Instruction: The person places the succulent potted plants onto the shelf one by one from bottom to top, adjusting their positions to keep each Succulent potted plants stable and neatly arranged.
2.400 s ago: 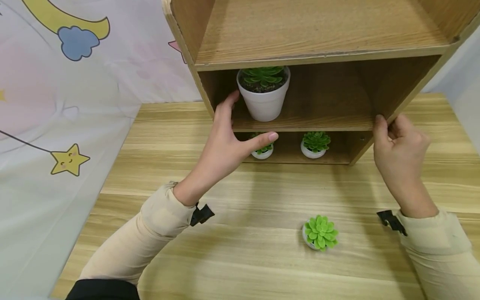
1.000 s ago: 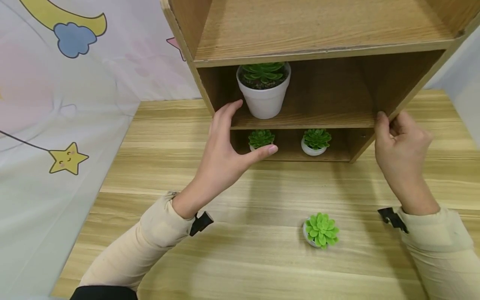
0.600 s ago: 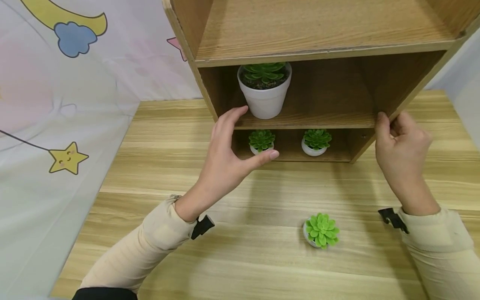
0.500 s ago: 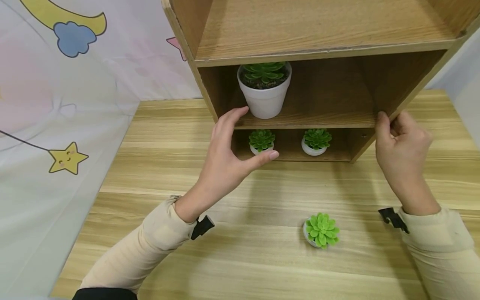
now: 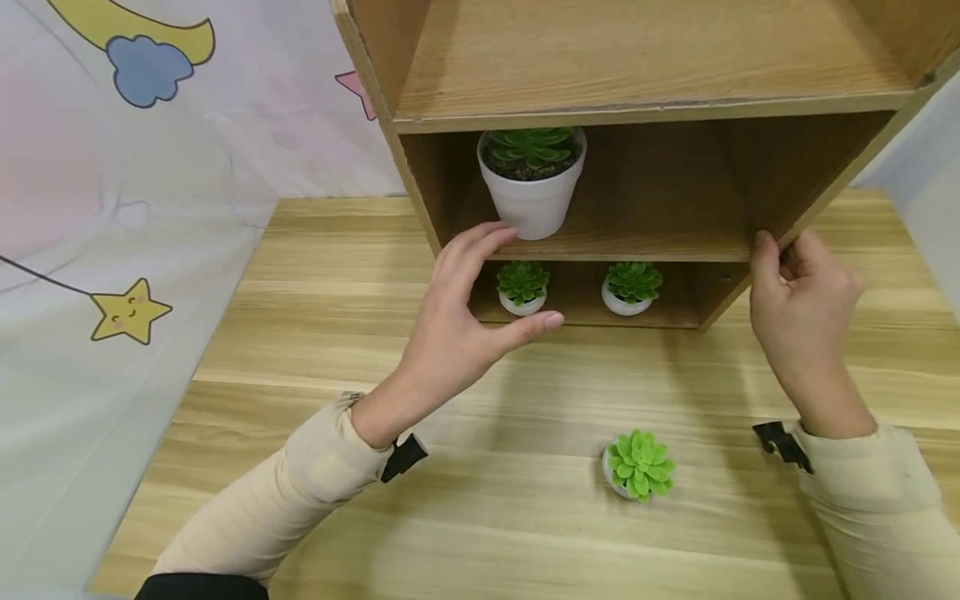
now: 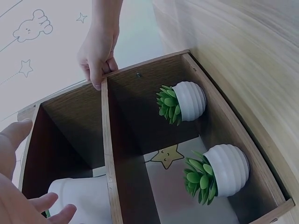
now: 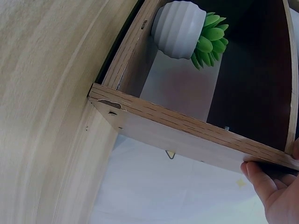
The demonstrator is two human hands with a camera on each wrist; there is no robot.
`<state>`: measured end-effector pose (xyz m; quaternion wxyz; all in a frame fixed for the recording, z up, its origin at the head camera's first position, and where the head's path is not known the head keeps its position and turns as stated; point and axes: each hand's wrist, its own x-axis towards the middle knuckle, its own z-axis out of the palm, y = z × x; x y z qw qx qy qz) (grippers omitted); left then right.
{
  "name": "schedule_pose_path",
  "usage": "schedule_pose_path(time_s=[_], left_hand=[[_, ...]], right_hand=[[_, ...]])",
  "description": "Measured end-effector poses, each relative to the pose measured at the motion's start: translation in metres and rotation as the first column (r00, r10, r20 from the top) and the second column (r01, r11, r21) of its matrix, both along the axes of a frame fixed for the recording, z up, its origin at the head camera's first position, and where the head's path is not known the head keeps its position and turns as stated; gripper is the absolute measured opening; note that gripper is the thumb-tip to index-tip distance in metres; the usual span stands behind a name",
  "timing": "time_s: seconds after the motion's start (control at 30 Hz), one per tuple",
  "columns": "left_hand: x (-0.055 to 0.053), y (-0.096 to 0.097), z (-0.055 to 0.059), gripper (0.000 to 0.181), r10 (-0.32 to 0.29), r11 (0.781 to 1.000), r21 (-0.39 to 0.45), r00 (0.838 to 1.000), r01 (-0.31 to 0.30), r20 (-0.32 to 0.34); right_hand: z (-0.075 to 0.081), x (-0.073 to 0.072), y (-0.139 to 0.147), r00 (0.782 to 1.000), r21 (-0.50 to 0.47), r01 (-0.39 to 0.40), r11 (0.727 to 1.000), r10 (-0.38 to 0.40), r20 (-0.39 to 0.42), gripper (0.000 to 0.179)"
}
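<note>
A brown wooden shelf stands on the table. My right hand grips the front edge of its right side panel, thumb inside and bent fingers outside. My left hand is spread at the shelf's left front, thumb apart from the fingers. Its fingertips are by the base of a large white pot with a green succulent in the middle compartment; whether they touch it I cannot tell. Below, two small potted succulents, a left one and a right one, stand in the bottom compartment.
A light-green succulent in a small white pot stands on the wooden table in front of the shelf. A printed cloth hangs to the left. The upper shelf board overhangs the large pot.
My left hand has moved down and to the right, from beside the large pot's left side to its base. The right hand keeps its grip on the shelf; the pots have stayed put.
</note>
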<state>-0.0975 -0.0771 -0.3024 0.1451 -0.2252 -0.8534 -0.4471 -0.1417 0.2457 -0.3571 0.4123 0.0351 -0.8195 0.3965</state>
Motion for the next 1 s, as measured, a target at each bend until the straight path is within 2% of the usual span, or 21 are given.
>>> schedule_pose_path(time_s=[0.3,0.63,0.87,1.0], left_hand=[[0.0023,0.0018,-0.0032,0.083,-0.024,0.999,-0.038,1.000,0.024,-0.014],[0.0056,0.0037,-0.0061,0.086,-0.042,0.997,-0.058,0.997,0.046,0.062],[0.0063,0.0064,-0.0082,0.089,-0.114,0.993,-0.027,0.987,0.118,0.116],[0.0069,0.0079,-0.0084,0.089,-0.131,0.990,-0.026,0.982,0.136,0.135]], right_hand=[[-0.0005,-0.0003,0.0007,1.000,-0.014,0.000,1.000,0.000,0.004,0.024],[0.0016,0.0001,-0.0002,1.000,-0.010,-0.003,1.000,0.003,0.003,0.024],[0.0009,-0.0017,-0.0002,1.000,-0.007,-0.002,1.000,0.002,0.002,0.023],[0.0010,-0.0021,0.0000,1.000,-0.007,-0.002,1.000,0.002,0.000,0.024]])
